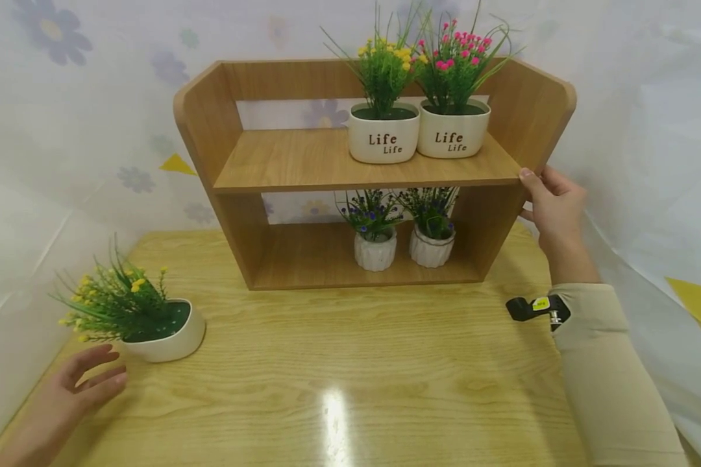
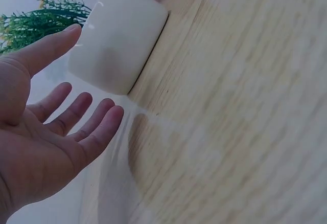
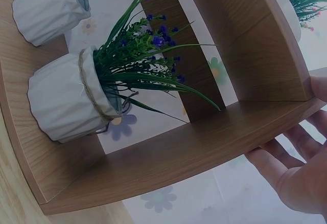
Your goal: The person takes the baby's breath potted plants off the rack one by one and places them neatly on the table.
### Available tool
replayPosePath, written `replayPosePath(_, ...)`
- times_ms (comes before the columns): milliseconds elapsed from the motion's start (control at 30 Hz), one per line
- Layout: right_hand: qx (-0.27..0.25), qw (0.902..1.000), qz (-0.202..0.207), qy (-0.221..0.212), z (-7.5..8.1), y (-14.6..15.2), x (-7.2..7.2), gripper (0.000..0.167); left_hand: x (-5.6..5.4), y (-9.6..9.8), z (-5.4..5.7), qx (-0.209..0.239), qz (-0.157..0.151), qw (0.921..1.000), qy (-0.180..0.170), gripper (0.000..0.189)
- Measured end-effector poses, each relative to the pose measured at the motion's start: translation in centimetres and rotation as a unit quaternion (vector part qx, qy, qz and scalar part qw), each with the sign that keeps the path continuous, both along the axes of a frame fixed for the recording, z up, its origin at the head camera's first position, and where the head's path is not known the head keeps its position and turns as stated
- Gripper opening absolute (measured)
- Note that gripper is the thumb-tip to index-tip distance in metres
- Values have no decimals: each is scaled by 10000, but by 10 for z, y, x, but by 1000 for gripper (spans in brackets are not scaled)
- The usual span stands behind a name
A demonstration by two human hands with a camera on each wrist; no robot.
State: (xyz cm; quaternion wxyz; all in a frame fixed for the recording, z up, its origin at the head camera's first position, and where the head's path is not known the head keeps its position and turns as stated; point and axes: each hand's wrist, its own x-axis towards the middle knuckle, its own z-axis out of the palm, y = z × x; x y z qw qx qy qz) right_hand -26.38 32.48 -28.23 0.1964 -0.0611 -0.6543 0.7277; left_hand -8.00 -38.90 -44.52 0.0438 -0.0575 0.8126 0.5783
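Note:
At the right side of a two-tier wooden shelf (image 1: 304, 155), my right hand (image 1: 557, 198) grips the side panel. Its thumb lies at the front edge by the upper board, and the fingers are on the panel's outer face, as the right wrist view also shows. On the left of the table, my left hand (image 1: 82, 386) is held with fingers spread and loosely bent, holding nothing. Just beyond its fingertips stands a yellow-flowered plant in a white oval pot (image 1: 172, 340). The left wrist view shows that pot (image 2: 120, 37) beyond the thumb and fingers.
Two white "Life" pots, one with yellow flowers (image 1: 383, 139) and one with pink (image 1: 454, 133), stand on the upper tier's right half. Below them are two ribbed white pots (image 1: 376, 251) with purple flowers. Pale flowered sheeting (image 1: 93, 130) surrounds the wooden table (image 1: 385, 363).

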Motion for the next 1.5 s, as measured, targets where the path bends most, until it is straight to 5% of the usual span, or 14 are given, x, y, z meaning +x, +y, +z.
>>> replayPosePath(200, -17, 9999, -54, 149, -1, 1, 1, 43, 8, 13, 3, -183, 50, 9992, -366, 43)
replayPosePath(433, 19, 9998, -91, 178, -2, 5, 0, 42, 8, 32, 3, 442, -424, 9981, 80, 45)
replayPosePath(600, 86, 9999, -106, 57, 0, 4, 1, 44, 6, 52, 6, 436, -814, 9950, 379, 47)
replayPosePath(800, 106, 9998, -130, 57, 0, 4, 1, 47, -6, 80, 8, 706, -1155, 9880, 742, 50)
replayPosePath(1033, 118, 9998, -102, 92, -1, 2, 0, 44, -17, 104, 9, 639, -1257, 9882, 604, 53)
replayPosePath(1500, 172, 9998, -49, 0, -1, 0, 1, 47, -36, 139, 15, 910, -1909, 9744, 761, 50)
